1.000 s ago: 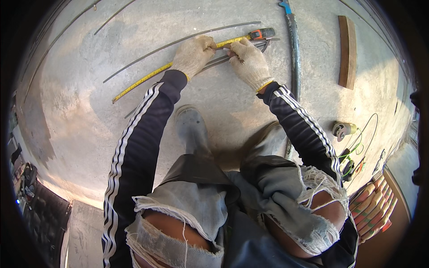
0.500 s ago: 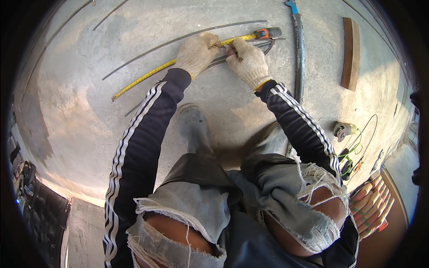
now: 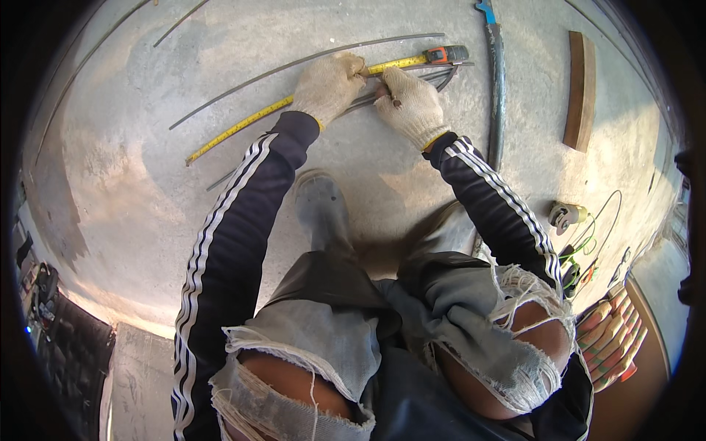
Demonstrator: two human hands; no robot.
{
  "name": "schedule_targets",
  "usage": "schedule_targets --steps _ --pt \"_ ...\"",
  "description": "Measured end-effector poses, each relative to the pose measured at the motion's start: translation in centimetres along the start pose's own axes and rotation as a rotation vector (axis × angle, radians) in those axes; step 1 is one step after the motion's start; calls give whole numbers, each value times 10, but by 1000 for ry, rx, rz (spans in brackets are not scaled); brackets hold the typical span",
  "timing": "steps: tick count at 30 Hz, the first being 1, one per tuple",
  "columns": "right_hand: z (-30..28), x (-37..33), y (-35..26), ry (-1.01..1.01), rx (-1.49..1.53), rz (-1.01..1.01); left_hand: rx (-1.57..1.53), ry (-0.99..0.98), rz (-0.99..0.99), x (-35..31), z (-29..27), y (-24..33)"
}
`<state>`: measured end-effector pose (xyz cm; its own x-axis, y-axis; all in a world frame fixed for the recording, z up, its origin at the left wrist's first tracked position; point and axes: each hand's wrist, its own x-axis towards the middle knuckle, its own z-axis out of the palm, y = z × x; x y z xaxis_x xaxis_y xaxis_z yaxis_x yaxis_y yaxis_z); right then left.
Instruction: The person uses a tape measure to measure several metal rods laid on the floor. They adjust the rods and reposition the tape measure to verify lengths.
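Observation:
A tape measure with an orange and black case lies on the floor, its yellow blade drawn out to the left. My left hand, in a cream knitted glove, is closed over the blade, hiding part of it. Beside it my right hand, gloved alike, has its fingers pinched together; whatever they hold is hidden. Thin metal rods run under and beside both hands, roughly along the blade. Another long rod lies apart on the far side.
Right of my hands lies a grey metal bar with a blue end. Farther right are a brown rectangular bar and an angle grinder with a green cord. Striped gloves lie at lower right. My boot stands below my hands.
The whole view has shifted very slightly. Both hands keep their places at the tape measure and rods, with the right hand's pinch a little lower against the blade.

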<state>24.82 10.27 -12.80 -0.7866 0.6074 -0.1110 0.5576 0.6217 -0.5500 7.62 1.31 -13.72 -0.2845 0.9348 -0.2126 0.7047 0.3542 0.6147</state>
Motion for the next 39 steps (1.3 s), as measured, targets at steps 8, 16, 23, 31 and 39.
schedule_targets --steps 8,16,23,31,39 --pt "-2 2 -4 14 42 79 -20 8 18 -1 0 1" --pt "-2 1 -2 -35 2 39 -12 2 -12 0 1 1" --pt "0 2 -3 -18 19 74 -34 24 12 -2 1 0" --pt "-2 5 -4 -43 -29 36 -5 -10 -13 -2 -4 6" --pt "-73 12 31 429 144 -244 7 21 0 -6 -2 3"
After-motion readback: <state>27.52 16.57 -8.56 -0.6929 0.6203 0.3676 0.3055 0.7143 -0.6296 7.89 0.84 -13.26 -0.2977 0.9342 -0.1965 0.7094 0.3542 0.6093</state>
